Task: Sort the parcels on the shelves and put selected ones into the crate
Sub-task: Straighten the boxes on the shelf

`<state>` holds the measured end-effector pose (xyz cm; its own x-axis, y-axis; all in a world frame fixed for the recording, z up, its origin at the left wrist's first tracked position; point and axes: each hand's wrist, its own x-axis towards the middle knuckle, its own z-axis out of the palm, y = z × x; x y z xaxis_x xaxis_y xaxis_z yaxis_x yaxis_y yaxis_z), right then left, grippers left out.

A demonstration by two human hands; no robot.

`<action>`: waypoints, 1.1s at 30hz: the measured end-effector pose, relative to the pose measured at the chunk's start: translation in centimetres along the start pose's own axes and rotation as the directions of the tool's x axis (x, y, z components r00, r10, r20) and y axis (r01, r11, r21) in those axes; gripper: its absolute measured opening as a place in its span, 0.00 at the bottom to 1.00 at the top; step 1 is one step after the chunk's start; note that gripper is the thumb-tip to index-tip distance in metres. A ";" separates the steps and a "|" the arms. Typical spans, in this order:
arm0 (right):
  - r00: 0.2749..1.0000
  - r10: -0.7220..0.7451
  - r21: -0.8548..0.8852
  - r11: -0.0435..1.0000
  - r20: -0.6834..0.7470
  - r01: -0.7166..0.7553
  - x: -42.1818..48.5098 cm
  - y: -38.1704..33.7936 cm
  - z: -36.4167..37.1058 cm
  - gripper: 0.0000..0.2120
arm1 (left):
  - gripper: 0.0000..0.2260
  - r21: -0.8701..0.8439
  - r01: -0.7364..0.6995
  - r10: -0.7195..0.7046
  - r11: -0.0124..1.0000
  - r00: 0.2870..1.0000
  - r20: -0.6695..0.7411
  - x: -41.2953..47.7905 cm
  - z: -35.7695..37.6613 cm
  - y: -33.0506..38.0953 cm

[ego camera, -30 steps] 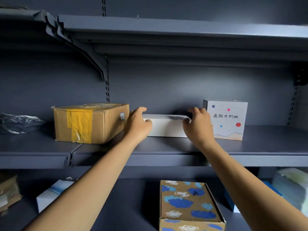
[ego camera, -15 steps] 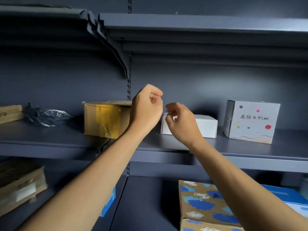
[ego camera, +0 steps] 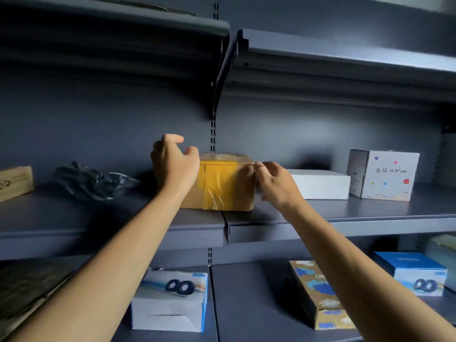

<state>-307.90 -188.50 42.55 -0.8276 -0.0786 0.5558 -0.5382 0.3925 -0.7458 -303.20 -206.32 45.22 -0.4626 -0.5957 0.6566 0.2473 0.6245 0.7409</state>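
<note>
Grey steel shelving, dim light. Middle shelf (ego camera: pixel 98 218) carries a brown taped parcel (ego camera: pixel 222 183), with a white box (ego camera: pixel 320 185) near its right side. Both forearms reach up. Left hand (ego camera: pixel 174 164) is at the parcel's left end, fingers curved and apart, thumb raised; contact unclear. Right hand (ego camera: pixel 276 183) is spread, fingertips at the top right corner.

Left end of taped box (ego camera: pixel 222 183) behind left hand (ego camera: pixel 174 166); brown carton (ego camera: pixel 14 182) half beyond the left edge.
</note>
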 end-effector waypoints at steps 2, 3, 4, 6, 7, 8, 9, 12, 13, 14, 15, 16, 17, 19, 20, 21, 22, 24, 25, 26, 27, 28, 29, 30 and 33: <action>0.999 0.036 -0.021 0.999 0.022 -0.035 -0.4 -0.7 0.9 0.18 | 0.17 0.000 0.041 -0.041 0.999 0.998 0.056 0.4 -0.7 -0.4; 0.998 0.052 -0.037 0.998 0.021 -0.051 -0.6 -1.0 1.2 0.21 | 0.18 0.002 0.069 -0.069 0.998 0.994 0.089 0.7 -1.0 -0.4; 0.998 0.066 -0.051 0.997 0.012 -0.065 -0.8 -1.2 1.5 0.23 | 0.18 -0.007 0.118 -0.116 0.993 0.984 0.132 1.0 -1.3 -0.5; 0.996 0.086 -0.071 0.994 -0.008 -0.086 -1.1 -1.5 2.0 0.25 | 0.14 -0.070 0.242 -0.218 0.968 0.945 0.245 1.3 -1.7 -0.7; 0.995 0.096 -0.072 0.993 -0.014 -0.096 -1.1 -1.6 2.2 0.25 | 0.11 -0.114 0.314 -0.266 0.943 0.913 0.310 1.0 -2.0 -0.6; 0.994 0.111 -0.055 0.992 -0.018 -0.112 -1.2 -1.6 2.4 0.25 | 0.11 -0.142 0.351 -0.286 0.925 0.894 0.345 0.7 -2.2 -0.6; 0.991 0.131 -0.021 0.991 -0.023 -0.132 -1.1 -1.5 2.4 0.25 | 0.11 -0.154 0.349 -0.277 0.924 0.891 0.360 0.3 -2.2 -0.7; 0.964 0.266 0.177 0.949 -0.006 -0.260 -0.9 -1.4 1.8 0.32 | 0.05 -0.225 0.269 -0.189 0.936 0.928 0.322 -0.8 -2.2 -0.7; 0.951 0.310 0.235 0.924 0.007 -0.303 -0.7 -1.3 1.4 0.34 | 0.05 -0.271 0.252 -0.164 0.929 0.936 0.311 -1.3 -2.4 -0.5; 0.939 0.344 0.280 0.900 0.016 -0.335 -0.6 -1.3 1.1 0.33 | 0.05 -0.328 0.235 -0.135 0.915 0.944 0.300 -1.6 -2.5 -0.3; 0.926 0.376 0.321 0.875 0.022 -0.363 -0.4 -1.2 0.7 0.31 | 0.05 -0.385 0.216 -0.106 0.897 0.952 0.288 -1.9 -2.7 0.0; 0.914 0.405 0.364 0.848 0.025 -0.385 -0.2 -1.2 0.3 0.29 | 0.05 -0.433 0.200 -0.081 0.879 0.957 0.279 -2.2 -2.9 0.4; 0.905 0.426 0.408 0.822 0.024 -0.397 0.0 -1.2 -0.1 0.26 | 0.05 -0.467 0.184 -0.054 0.865 0.959 0.278 -2.5 -3.1 0.8; 0.890 0.455 0.464 0.784 0.024 -0.413 0.2 -1.2 -0.9 0.20 | 0.06 -0.491 0.136 0.021 0.860 0.954 0.300 -3.0 -3.3 1.2; 0.888 0.459 0.469 0.782 0.012 -0.411 0.2 -1.0 -1.2 0.18 | 0.08 -0.483 0.114 0.049 0.868 0.948 0.313 -3.2 -3.3 1.3; 0.892 0.451 0.464 0.791 -0.004 -0.398 0.2 -0.8 -1.5 0.16 | 0.11 -0.466 0.107 0.054 0.879 0.947 0.318 -3.5 -3.2 1.2; 0.902 0.431 0.462 0.804 -0.021 -0.373 0.1 -0.5 -1.6 0.15 | 0.16 -0.442 0.119 0.028 0.889 0.949 0.313 -3.7 -3.1 1.1; 0.924 0.380 0.486 0.814 -0.034 -0.317 -0.4 -0.3 -1.9 0.17 | 0.28 -0.378 0.192 -0.068 0.906 0.946 0.317 -4.3 -3.1 1.1; 0.930 0.366 0.509 0.805 -0.021 -0.305 -0.5 -0.4 -2.1 0.21 | 0.32 -0.360 0.240 -0.109 0.902 0.932 0.347 -4.6 -3.1 1.4; 0.933 0.360 0.525 0.796 -0.013 -0.300 -0.6 -0.4 -2.5 0.23 | 0.34 -0.365 0.279 -0.127 0.888 0.913 0.388 -4.9 -3.1 1.7; 0.936 0.353 0.536 0.792 -0.010 -0.293 -0.7 -0.4 -3.0 0.24 | 0.34 -0.383 0.301 -0.126 0.873 0.899 0.419 -5.2 -3.1 1.9; 0.935 0.355 0.537 0.791 -0.009 -0.295 -0.7 -0.2 -3.5 0.23 | 0.32 -0.401 0.314 -0.131 0.860 0.897 0.421 -5.3 -3.0 2.1; 0.933 0.359 0.545 0.784 -0.008 -0.297 -0.6 0.0 -4.1 0.21 | 0.29 -0.422 0.318 -0.146 0.849 0.909 0.391 -5.4 -3.0 2.2; 0.929 0.370 0.561 0.771 -0.007 -0.302 -0.5 0.3 -4.7 0.18 | 0.25 -0.438 0.320 -0.175 0.840 0.924 0.341 -5.4 -3.1 2.3; 0.930 0.363 0.619 0.744 -0.059 -0.251 -0.4 1.7 -6.0 0.13 | 0.21 -0.422 0.397 -0.264 0.815 0.902 0.341 -5.7 -3.6 2.9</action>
<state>-307.51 -182.33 43.23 -0.9556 0.1238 0.2675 -0.2912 -0.2549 -0.9221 -296.79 -202.88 44.12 -0.7727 -0.5303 0.3490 0.3769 0.0592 0.9244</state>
